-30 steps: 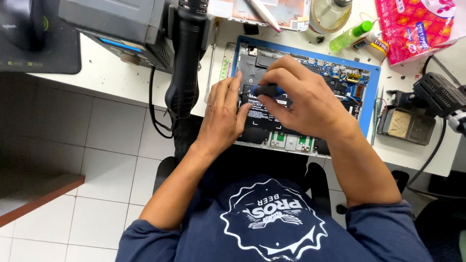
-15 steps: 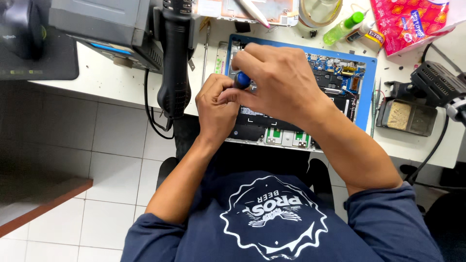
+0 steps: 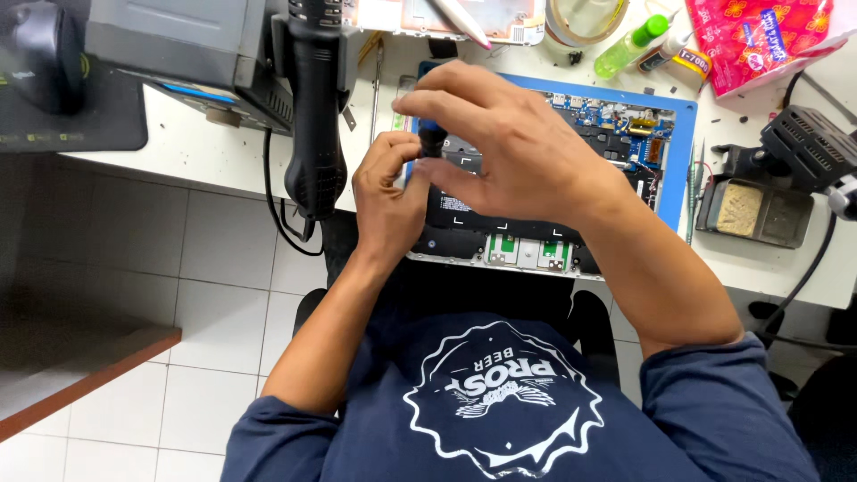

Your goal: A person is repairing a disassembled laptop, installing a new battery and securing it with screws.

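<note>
An opened laptop (image 3: 536,228) lies bottom-up on a blue mat (image 3: 674,134), its black battery and blue circuit board exposed. My right hand (image 3: 504,143) hovers over its left part, fingers closed around the dark blue handle of a small screwdriver (image 3: 432,140) held upright. My left hand (image 3: 388,192) is beside it at the laptop's left edge, fingertips pinching the screwdriver's lower shaft. The tip is hidden by my fingers.
A black hot-air gun (image 3: 317,107) hangs from a grey station (image 3: 178,45) at the left. A soldering stand with sponge (image 3: 759,210) sits right, with a green bottle (image 3: 629,45), a tape roll (image 3: 585,18) and a pink packet (image 3: 759,36) at the back. A computer mouse (image 3: 40,54) rests far left.
Both hands have shifted left across the laptop, from its middle to its left edge, and the screwdriver now stands upright with my left fingers pinching it.
</note>
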